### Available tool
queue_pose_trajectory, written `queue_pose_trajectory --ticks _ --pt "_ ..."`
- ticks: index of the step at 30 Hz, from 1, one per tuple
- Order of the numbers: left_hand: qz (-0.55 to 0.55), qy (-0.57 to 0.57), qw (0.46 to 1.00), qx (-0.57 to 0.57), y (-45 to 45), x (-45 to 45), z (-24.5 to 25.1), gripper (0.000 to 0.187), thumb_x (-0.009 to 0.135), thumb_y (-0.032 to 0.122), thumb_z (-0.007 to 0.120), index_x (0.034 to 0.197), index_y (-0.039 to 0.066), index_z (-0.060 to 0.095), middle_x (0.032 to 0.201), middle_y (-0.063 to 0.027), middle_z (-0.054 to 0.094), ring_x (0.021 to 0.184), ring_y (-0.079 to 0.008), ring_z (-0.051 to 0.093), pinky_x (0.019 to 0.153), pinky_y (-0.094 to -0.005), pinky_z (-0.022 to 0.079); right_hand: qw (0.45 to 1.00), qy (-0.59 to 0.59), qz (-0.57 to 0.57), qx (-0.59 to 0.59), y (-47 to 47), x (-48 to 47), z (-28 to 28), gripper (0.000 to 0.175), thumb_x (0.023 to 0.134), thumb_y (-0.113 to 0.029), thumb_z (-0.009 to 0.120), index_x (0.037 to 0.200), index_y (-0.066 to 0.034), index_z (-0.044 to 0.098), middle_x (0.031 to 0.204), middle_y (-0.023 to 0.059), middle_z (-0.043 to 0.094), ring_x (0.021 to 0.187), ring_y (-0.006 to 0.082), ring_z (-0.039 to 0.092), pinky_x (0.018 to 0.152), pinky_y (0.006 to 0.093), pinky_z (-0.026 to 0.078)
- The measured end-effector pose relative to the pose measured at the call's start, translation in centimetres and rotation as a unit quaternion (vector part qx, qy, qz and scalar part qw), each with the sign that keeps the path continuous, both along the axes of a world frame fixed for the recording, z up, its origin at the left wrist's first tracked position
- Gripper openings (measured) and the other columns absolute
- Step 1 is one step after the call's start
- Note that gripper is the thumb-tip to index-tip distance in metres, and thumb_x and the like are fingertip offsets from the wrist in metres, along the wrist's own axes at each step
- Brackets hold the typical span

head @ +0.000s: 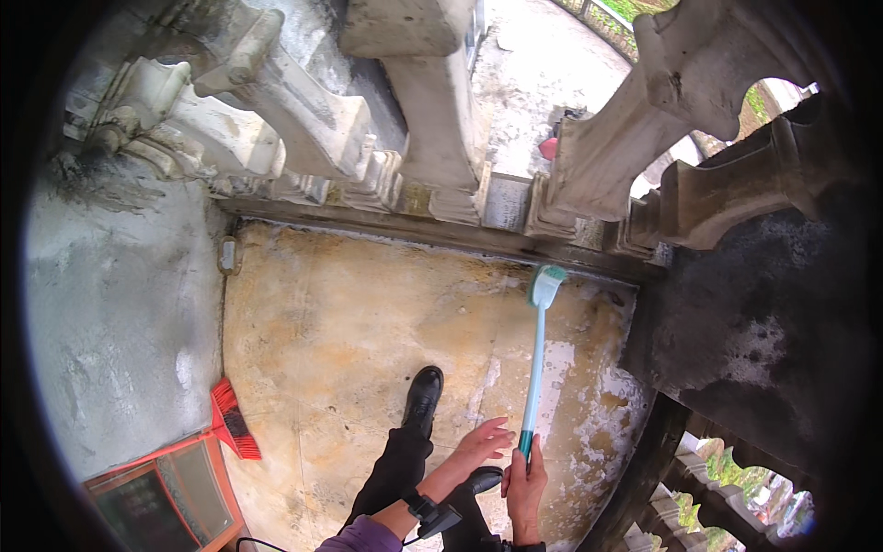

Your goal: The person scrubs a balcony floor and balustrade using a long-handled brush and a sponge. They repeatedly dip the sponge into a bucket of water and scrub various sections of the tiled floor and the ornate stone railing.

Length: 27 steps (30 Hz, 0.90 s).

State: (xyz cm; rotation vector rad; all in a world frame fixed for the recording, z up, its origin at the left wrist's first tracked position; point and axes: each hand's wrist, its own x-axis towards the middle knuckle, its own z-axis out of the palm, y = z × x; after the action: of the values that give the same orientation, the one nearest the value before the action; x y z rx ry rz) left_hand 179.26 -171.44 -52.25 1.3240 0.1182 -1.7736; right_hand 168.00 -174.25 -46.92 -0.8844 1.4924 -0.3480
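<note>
A long-handled scrub brush (535,359) with a pale blue shaft and green bristles reaches forward from my right hand (527,486). The fingers of that hand are wrapped around the green grip at its lower end. The bristled head is near the base of the balustrade; whether it touches the floor I cannot tell. My left hand (481,441) hovers just left of the grip with its fingers apart, holding nothing. A dark device is strapped to the left wrist.
Stone balusters (441,117) rise from a low ledge (414,221) ahead. The concrete floor (345,310) is stained and worn. A red broom (234,421) leans at the left by a framed glass panel (172,497). A dark wall (745,324) bounds the right. My black shoe (424,397) stands mid-floor.
</note>
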Motion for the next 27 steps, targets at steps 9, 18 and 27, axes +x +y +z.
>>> queue_pose_trajectory --ticks 9,18,27 --pt "0.030 -0.101 0.994 -0.016 -6.2 3.7 0.2 0.031 0.090 0.024 0.050 0.111 0.004 0.038 0.091 -0.0067 0.055 0.068 -0.0144 0.055 0.058 -0.0266 0.047 0.997 -0.035 0.057 0.041 -3.0 6.8 -0.7 0.042 0.092 -0.017 0.045 0.131 -0.0038 0.038 0.058 0.0010 0.050 0.045 0.0072 0.046 0.040 0.0228 0.037" --pt "-0.071 -0.333 0.940 -0.029 -14.2 11.2 -7.8 0.032 0.089 0.030 0.047 0.101 0.001 0.041 0.079 -0.0176 0.058 0.074 -0.0255 0.059 0.064 -0.0376 0.047 0.996 -0.050 0.079 0.008 -10.7 14.3 -7.7 0.045 0.092 -0.022 0.044 0.135 -0.0134 0.035 0.060 0.0023 0.050 0.041 0.0081 0.044 0.036 0.0235 0.036" --pt "-0.163 -0.324 0.931 0.038 -6.4 8.0 -7.4 0.028 0.091 0.027 0.046 0.100 0.002 0.038 0.067 -0.0083 0.056 0.062 -0.0154 0.059 0.058 -0.0292 0.048 0.987 0.043 0.135 -0.074 -2.4 11.4 -8.4 0.050 0.091 -0.022 0.043 0.137 -0.0122 0.031 0.061 0.0048 0.053 0.042 0.0110 0.047 0.037 0.0262 0.039"
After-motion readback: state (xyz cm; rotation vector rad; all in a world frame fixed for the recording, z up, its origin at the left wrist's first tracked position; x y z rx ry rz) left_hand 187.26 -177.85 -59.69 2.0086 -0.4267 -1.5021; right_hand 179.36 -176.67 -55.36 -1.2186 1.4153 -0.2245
